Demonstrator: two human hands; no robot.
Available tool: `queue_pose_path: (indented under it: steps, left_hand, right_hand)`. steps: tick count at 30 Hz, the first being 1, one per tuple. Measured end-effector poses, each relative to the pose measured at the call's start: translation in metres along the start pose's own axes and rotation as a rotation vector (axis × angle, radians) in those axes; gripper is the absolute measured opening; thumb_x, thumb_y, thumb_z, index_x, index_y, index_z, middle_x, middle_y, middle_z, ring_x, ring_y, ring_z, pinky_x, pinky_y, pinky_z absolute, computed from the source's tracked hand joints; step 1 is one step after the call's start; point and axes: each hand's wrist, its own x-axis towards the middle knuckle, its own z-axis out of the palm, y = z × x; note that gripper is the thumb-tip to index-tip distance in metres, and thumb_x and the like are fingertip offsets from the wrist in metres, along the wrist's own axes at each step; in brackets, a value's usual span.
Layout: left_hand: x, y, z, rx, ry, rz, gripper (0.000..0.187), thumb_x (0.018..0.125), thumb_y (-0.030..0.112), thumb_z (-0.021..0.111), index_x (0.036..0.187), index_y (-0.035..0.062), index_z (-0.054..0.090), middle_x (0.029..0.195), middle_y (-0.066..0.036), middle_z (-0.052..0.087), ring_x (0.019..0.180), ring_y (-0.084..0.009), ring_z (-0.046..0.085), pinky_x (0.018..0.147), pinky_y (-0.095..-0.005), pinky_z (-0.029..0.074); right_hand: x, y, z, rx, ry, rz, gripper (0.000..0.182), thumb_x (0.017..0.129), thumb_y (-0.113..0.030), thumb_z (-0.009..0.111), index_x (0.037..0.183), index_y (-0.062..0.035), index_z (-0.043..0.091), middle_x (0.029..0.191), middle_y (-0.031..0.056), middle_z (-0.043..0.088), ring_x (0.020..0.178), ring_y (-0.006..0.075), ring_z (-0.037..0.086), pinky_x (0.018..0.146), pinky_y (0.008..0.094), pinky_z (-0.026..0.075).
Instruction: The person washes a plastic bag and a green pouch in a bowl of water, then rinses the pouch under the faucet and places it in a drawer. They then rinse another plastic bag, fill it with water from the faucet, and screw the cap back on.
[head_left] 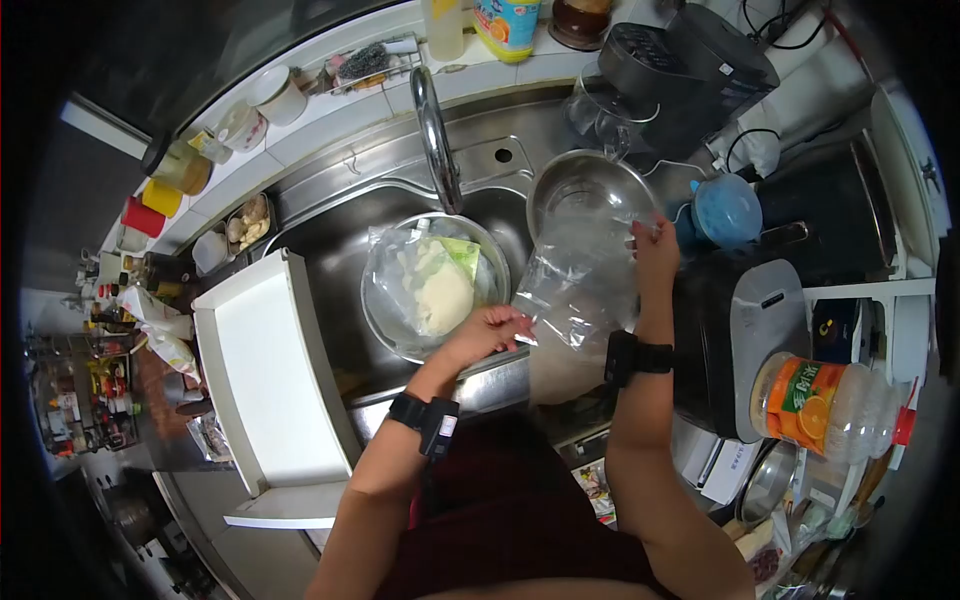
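Note:
A clear plastic bag (575, 285) is stretched between my two hands above the right part of the sink. My left hand (490, 332) pinches its lower left edge. At its upper right corner, my right hand (655, 245) has its fingers closed on the plastic. Left of the bag, a round metal basin (375, 325) stands in the sink. Inside the basin lies another clear bag with a pale, dough-like lump (445, 295) and a green label. Behind the held bag is a metal bowl (560, 175), partly hidden by the plastic.
A chrome faucet (435, 140) arches over the sink (330, 240). At left, a white drawer-like tray (265, 370) rests across the sink edge. On the right are a black appliance (745, 340), a blue-lidded container (727, 210) and a large orange-labelled bottle (825, 400). Jars line the sill.

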Motion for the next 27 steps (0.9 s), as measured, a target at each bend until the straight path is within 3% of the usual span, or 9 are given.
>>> queue_pose_path:
  steps: [6, 9, 12, 15, 18, 21, 22, 25, 27]
  left_hand:
    - [0.019, -0.031, 0.021, -0.048, -0.009, 0.018, 0.020, 0.088, 0.019, 0.054, 0.099, 0.0040, 0.060, 0.086, -0.003, 0.065, 0.060, -0.0067, 0.053, 0.057, -0.0202, 0.044]
    - [0.022, -0.037, 0.016, -0.014, 0.056, -0.030, 0.023, 0.088, 0.023, 0.054, 0.102, 0.0045, 0.059, 0.086, -0.002, 0.064, 0.061, -0.0064, 0.053, 0.057, -0.0199, 0.044]
    - [0.022, -0.041, 0.004, 0.027, 0.067, -0.069, 0.028, 0.088, 0.028, 0.055, 0.106, 0.0065, 0.057, 0.089, -0.001, 0.064, 0.064, -0.0054, 0.054, 0.057, -0.0186, 0.043]
    - [0.011, -0.050, -0.010, 0.014, 0.144, -0.084, 0.030, 0.086, 0.029, 0.058, 0.106, 0.0068, 0.057, 0.088, 0.000, 0.063, 0.066, -0.0059, 0.054, 0.057, -0.0185, 0.042]
    - [0.005, -0.065, -0.030, -0.033, 0.288, -0.174, 0.027, 0.085, 0.026, 0.060, 0.104, 0.0067, 0.057, 0.086, -0.001, 0.062, 0.068, -0.0087, 0.055, 0.059, -0.0219, 0.044]
    - [0.025, -0.141, -0.066, 0.027, 0.683, 0.069, 0.025, 0.085, 0.020, 0.059, 0.104, 0.0044, 0.056, 0.086, -0.004, 0.062, 0.067, -0.0115, 0.056, 0.061, -0.0247, 0.046]
    - [0.006, -0.110, -0.068, 0.166, 0.791, -0.089, 0.033, 0.082, 0.016, 0.060, 0.110, 0.0005, 0.052, 0.098, -0.012, 0.059, 0.079, -0.0162, 0.056, 0.068, -0.0273, 0.046]
    - [0.001, -0.125, -0.099, 0.589, 1.218, -0.011, 0.044, 0.079, 0.014, 0.064, 0.116, -0.0016, 0.047, 0.110, -0.016, 0.051, 0.093, -0.0196, 0.052, 0.077, -0.0291, 0.043]
    - [-0.002, -0.122, -0.113, 0.162, 1.189, 0.245, 0.048, 0.078, 0.015, 0.065, 0.119, -0.0011, 0.045, 0.112, -0.017, 0.047, 0.097, -0.0220, 0.049, 0.080, -0.0304, 0.042]
  right_hand:
    - [-0.001, 0.014, -0.009, -0.650, 0.117, -0.536, 0.056, 0.073, -0.021, 0.069, 0.121, -0.0038, 0.045, 0.114, 0.0200, 0.053, 0.106, 0.0344, 0.051, 0.087, 0.0370, 0.042]
    - [-0.024, 0.014, 0.004, -0.725, -0.110, -0.543, 0.050, 0.072, -0.025, 0.068, 0.115, -0.0065, 0.052, 0.116, 0.0164, 0.053, 0.103, 0.0338, 0.052, 0.089, 0.0371, 0.040]
    - [-0.041, 0.010, 0.022, -0.638, -0.415, -0.080, 0.034, 0.076, -0.027, 0.064, 0.104, -0.0074, 0.059, 0.111, 0.0130, 0.056, 0.101, 0.0326, 0.053, 0.090, 0.0374, 0.039]
    - [-0.061, -0.008, 0.045, -0.801, -0.081, -0.604, 0.024, 0.081, -0.023, 0.059, 0.098, -0.0062, 0.062, 0.100, 0.0117, 0.061, 0.093, 0.0278, 0.058, 0.082, 0.0346, 0.044]
    - [-0.091, -0.033, 0.079, -0.175, -0.306, -0.320, 0.021, 0.085, -0.020, 0.056, 0.099, -0.0053, 0.062, 0.089, 0.0096, 0.064, 0.083, 0.0207, 0.060, 0.071, 0.0297, 0.047]
    - [-0.110, 0.006, 0.132, -0.047, -0.625, -0.153, 0.021, 0.085, -0.016, 0.056, 0.102, -0.0045, 0.061, 0.086, 0.0086, 0.064, 0.077, 0.0153, 0.059, 0.066, 0.0267, 0.046]
    - [-0.115, 0.020, 0.149, 0.008, -0.704, -0.116, 0.021, 0.085, -0.015, 0.056, 0.102, -0.0041, 0.060, 0.086, 0.0086, 0.064, 0.076, 0.0153, 0.059, 0.068, 0.0269, 0.046]
    - [-0.126, 0.054, 0.186, -0.081, -0.784, -0.016, 0.021, 0.085, -0.014, 0.056, 0.102, -0.0029, 0.060, 0.086, 0.0090, 0.064, 0.077, 0.0148, 0.059, 0.070, 0.0259, 0.046]
    - [-0.131, 0.065, 0.199, -0.085, -0.771, 0.029, 0.021, 0.084, -0.014, 0.057, 0.102, -0.0024, 0.060, 0.087, 0.0089, 0.064, 0.078, 0.0147, 0.059, 0.071, 0.0253, 0.045]
